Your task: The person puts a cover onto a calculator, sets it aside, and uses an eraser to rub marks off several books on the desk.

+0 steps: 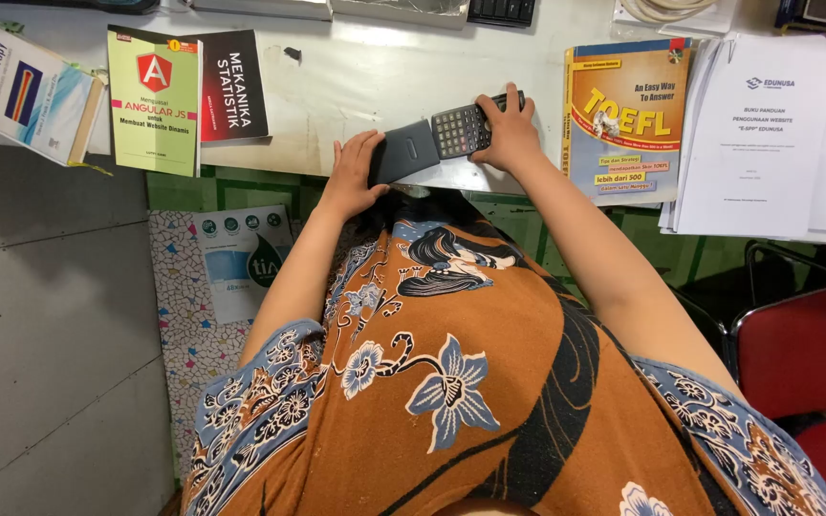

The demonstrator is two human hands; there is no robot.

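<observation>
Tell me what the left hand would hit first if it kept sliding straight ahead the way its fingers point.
The left hand already rests against the dark slide cover of the calculator. Pushed on, it would likely meet that cover first, then bare white desk.

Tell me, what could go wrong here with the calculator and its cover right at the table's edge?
The grey cover lies at the table's near edge under the left hand; a nudge might tip it into the lap. The calculator is held by the right hand near that same edge and could slip off too. The green book already overhangs the edge, so a bump could drop it.
</observation>
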